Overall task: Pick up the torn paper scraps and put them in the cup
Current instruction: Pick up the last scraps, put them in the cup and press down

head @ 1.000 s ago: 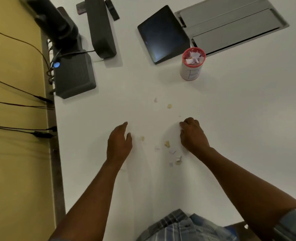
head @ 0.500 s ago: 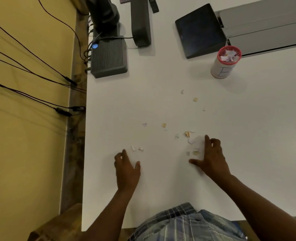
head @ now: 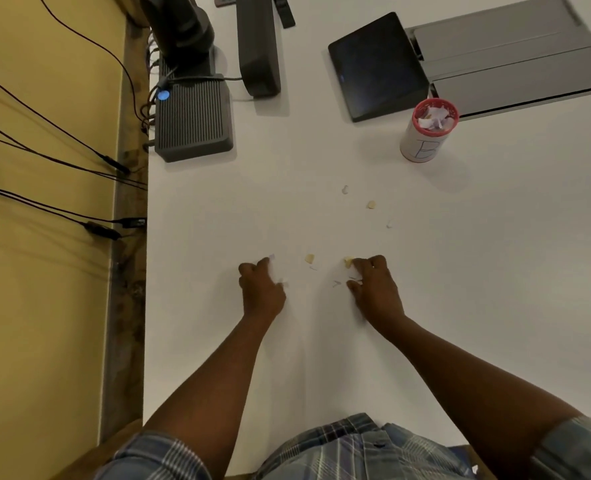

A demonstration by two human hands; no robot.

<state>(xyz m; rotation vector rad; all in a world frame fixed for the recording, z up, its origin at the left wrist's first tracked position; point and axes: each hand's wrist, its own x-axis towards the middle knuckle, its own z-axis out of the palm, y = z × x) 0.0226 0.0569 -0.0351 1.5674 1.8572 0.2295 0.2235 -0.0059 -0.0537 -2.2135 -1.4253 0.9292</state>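
Note:
Small torn paper scraps lie on the white table (head: 495, 271). My left hand (head: 261, 289) is curled, its fingertips on a white scrap (head: 272, 258) and its thumb against another (head: 283, 281). My right hand (head: 373, 289) is clawed over a few scraps, with its forefinger on a yellow scrap (head: 348, 261). Between the hands lie a yellowish scrap (head: 309, 258) and a tiny white one (head: 336, 283). Farther off are a white scrap (head: 345, 189), a yellowish one (head: 371, 204) and a white one (head: 389, 224). The red-rimmed white cup (head: 422, 147) stands at the back right, holding scraps.
A black tablet (head: 377, 67) and a grey panel (head: 516, 64) lie behind the cup. A dark ribbed box (head: 193, 119) and black stands (head: 257, 46) sit at the back left. Cables (head: 62, 133) hang past the table's left edge.
Both hands have moved forward onto the scraps and curled from spread flat to clawed. The camera view has shifted slightly.

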